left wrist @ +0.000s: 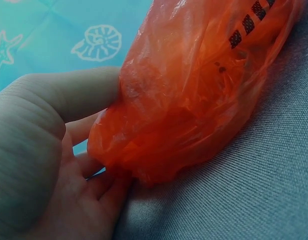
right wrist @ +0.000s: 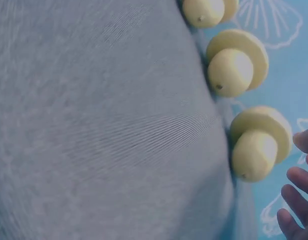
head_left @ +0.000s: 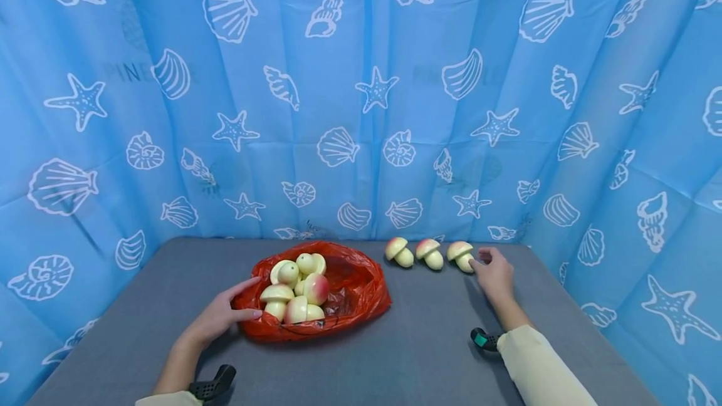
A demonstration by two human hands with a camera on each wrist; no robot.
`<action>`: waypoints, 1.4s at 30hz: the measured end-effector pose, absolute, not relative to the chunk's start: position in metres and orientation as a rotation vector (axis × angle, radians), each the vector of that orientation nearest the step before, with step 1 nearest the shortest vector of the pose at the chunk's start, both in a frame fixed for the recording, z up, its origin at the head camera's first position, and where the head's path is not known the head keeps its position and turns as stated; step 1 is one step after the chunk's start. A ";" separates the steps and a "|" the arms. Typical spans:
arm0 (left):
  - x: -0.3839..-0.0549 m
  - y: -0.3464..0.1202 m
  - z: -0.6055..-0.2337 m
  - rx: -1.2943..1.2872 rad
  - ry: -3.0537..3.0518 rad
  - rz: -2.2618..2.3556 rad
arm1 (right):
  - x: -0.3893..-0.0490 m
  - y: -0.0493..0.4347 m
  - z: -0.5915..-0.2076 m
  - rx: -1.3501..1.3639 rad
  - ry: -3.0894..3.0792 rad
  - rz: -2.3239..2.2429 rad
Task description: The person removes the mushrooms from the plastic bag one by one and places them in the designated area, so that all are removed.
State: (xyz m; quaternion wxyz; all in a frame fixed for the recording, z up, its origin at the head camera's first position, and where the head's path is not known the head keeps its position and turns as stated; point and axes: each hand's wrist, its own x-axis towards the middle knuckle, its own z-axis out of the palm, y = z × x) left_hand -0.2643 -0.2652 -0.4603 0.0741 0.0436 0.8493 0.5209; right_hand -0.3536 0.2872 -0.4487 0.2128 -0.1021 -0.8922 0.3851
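Observation:
A red plastic bag (head_left: 361,306) lies with its mouth spread, several pale toy mushrooms (head_left: 276,293) with pink-tinged caps heaped in its left half. My left hand (head_left: 217,315) holds the bag's left end, thumb on the near side and fingers on the far side; in the left wrist view the thumb presses the film (left wrist: 164,110). Three more toy mushrooms stand in a row at the back right. Beside the rightmost mushroom (head_left: 461,257) is my right hand (head_left: 496,274), its fingers apart and the fingertips close to the stem and cap (right wrist: 261,145).
The grey cloth-covered table (head_left: 429,343) ends at the back against a blue curtain (head_left: 361,174) printed with white shells and starfish. The middle mushroom (head_left: 430,254) and the left one (head_left: 399,252) stand between the bag and my right hand.

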 end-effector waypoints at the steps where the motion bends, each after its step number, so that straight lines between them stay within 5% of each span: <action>1: -0.264 -0.265 -0.460 0.132 2.548 1.561 | -0.353 0.287 -0.447 -0.269 -2.461 1.067; 21: -0.265 -0.267 -0.463 0.142 2.548 1.564 | -0.336 0.246 -0.404 -0.006 -2.288 1.026; 42: -0.267 -0.267 -0.462 0.143 2.528 1.588 | -0.316 0.177 -0.404 0.385 -2.186 1.188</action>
